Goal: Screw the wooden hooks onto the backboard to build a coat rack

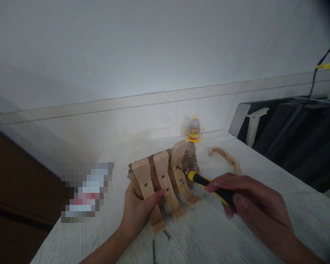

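My right hand (250, 203) grips a yellow and black screwdriver (206, 183). Its tip meets the rightmost wooden hook (179, 157) near an upper hole, where a screw seems to sit. A second screw (182, 181) stands in that hook's lower hole. Two more curved wooden hooks (161, 167) (142, 172) lie beside it, with screw holes in them. All three rest on a brown block wrapped in clear plastic (191, 157). My left hand (140, 205) clasps the block's left side, its thumb pressed across the left and middle hooks.
Loose screws (154, 251) lie near the front on the white-covered table (121, 238). Another wooden hook (227, 156) lies at right. A yellow-based bit case (194, 130) stands by the wall. A blurred-out packet (90, 190) is at left, a dark slatted panel (286, 135) at right.
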A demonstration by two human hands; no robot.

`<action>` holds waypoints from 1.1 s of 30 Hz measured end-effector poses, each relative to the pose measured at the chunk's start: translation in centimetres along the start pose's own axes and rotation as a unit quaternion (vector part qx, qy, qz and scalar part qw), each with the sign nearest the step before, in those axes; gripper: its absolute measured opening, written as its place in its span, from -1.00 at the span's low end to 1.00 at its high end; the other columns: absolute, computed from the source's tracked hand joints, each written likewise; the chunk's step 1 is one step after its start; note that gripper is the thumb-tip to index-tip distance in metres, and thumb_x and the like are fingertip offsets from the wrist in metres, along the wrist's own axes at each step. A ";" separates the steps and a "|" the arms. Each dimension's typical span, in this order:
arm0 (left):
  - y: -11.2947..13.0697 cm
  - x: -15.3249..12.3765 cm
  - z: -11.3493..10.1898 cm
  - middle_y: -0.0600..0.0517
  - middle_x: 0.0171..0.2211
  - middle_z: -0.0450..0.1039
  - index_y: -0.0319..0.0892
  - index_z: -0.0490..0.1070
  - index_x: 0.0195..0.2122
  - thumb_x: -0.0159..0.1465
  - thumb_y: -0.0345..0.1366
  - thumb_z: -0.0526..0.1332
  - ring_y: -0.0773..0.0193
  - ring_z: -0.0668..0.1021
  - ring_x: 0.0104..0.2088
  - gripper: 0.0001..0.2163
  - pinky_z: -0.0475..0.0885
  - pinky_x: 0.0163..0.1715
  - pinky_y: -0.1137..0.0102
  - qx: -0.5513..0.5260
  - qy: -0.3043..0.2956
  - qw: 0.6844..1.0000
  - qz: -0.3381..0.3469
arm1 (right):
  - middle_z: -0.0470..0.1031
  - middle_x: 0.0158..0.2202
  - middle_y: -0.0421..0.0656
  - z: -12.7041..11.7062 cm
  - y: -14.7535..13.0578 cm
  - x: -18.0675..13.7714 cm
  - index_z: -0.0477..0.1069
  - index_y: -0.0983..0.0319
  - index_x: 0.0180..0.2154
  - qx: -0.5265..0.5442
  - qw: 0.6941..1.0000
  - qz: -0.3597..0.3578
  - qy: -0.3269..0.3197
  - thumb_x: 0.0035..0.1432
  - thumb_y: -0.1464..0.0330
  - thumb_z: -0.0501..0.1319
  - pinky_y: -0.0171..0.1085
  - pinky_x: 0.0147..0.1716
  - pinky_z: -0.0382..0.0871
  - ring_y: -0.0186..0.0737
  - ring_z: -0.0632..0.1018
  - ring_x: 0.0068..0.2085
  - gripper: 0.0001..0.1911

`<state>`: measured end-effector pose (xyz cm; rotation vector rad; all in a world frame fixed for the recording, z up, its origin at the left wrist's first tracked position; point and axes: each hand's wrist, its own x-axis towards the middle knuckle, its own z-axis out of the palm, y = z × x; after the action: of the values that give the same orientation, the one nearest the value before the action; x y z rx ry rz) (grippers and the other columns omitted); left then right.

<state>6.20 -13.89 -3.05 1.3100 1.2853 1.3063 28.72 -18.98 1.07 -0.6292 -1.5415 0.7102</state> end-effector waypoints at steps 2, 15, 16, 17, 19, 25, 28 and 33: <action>-0.1 0.0 0.0 -0.03 -0.34 0.59 -0.23 0.40 -0.28 -0.11 -0.22 0.41 0.17 0.62 -0.38 -0.62 0.55 -0.39 0.37 -0.013 -0.005 1.000 -0.001 | 0.54 -0.26 -0.14 -0.1 0.0 0.0 0.52 0.06 -0.16 0.014 0.999 0.003 -0.051 0.22 0.32 0.14 -0.48 -0.58 0.43 -0.46 0.43 -0.55 -0.78; -0.1 0.1 -0.1 -0.05 -0.34 0.59 -0.24 0.40 -0.28 -0.10 -0.20 0.41 0.14 0.62 -0.37 -0.62 0.55 -0.39 0.35 0.001 -0.005 1.000 0.002 | 0.52 -0.19 -0.12 0.1 0.0 0.1 0.49 0.03 -0.12 0.042 0.999 0.013 -0.022 0.10 0.34 0.27 -0.42 -0.48 0.49 -0.38 0.52 -0.43 -0.74; 0.0 0.0 -0.1 -0.05 -0.35 0.59 -0.24 0.40 -0.30 -0.11 -0.21 0.41 0.14 0.62 -0.38 -0.63 0.55 -0.40 0.35 0.009 -0.005 1.000 0.004 | 0.53 -0.22 -0.13 0.1 0.1 0.1 0.50 0.04 -0.15 0.035 0.999 0.005 -0.003 0.06 0.32 0.30 -0.40 -0.44 0.50 -0.34 0.53 -0.38 -0.74; 0.1 0.0 -0.1 -0.05 -0.37 0.59 -0.24 0.41 -0.32 -0.12 -0.21 0.41 0.13 0.62 -0.39 -0.64 0.55 -0.42 0.35 0.016 -0.004 1.000 0.005 | 0.53 -0.25 -0.14 0.1 0.2 0.1 0.50 0.04 -0.17 0.030 1.000 -0.004 0.007 0.02 0.31 0.33 -0.37 -0.40 0.51 -0.31 0.54 -0.33 -0.74; 0.3 0.0 -0.1 -0.04 -0.39 0.59 -0.24 0.40 -0.34 -0.13 -0.21 0.41 0.13 0.62 -0.40 -0.65 0.55 -0.44 0.35 0.027 0.001 1.000 0.008 | 0.51 -0.29 -0.16 0.2 0.4 0.1 0.48 0.03 -0.19 0.021 1.000 -0.022 0.001 -0.04 0.32 0.37 -0.33 -0.36 0.51 -0.27 0.53 -0.30 -0.69; 0.3 -0.1 -0.2 -0.06 -0.33 0.58 -0.23 0.38 -0.28 -0.12 -0.19 0.41 0.12 0.62 -0.36 -0.60 0.55 -0.40 0.34 0.012 -0.002 1.000 -0.001 | 0.43 -0.30 -0.14 0.5 -0.1 0.1 0.47 0.04 -0.15 -0.043 0.997 -0.037 -0.054 0.05 0.40 0.29 -0.37 -0.43 0.45 -0.28 0.48 -0.32 -0.71; 0.2 -0.1 -0.2 -0.06 -0.32 0.58 -0.23 0.37 -0.26 -0.11 -0.19 0.41 0.12 0.62 -0.35 -0.58 0.55 -0.39 0.34 0.014 0.004 1.000 0.001 | 0.43 -0.23 -0.14 0.1 0.0 -0.1 0.49 0.02 -0.15 -0.050 0.996 -0.031 -0.067 0.11 0.40 0.23 -0.40 -0.44 0.42 -0.29 0.48 -0.27 -0.75; -0.1 -0.1 -0.2 -0.05 -0.37 0.58 -0.24 0.38 -0.28 -0.09 -0.18 0.40 0.14 0.62 -0.39 -0.61 0.54 -0.44 0.36 0.026 -0.010 1.000 0.005 | 0.45 -0.12 -0.08 0.0 0.3 -0.4 0.43 0.06 -0.05 0.015 0.995 0.002 -0.097 0.18 0.29 0.16 -0.39 -0.48 0.44 -0.26 0.50 -0.25 -0.71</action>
<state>5.97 -14.04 -3.10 1.3637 1.3071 1.2706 28.73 -19.09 0.55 -0.5532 -1.7055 0.8155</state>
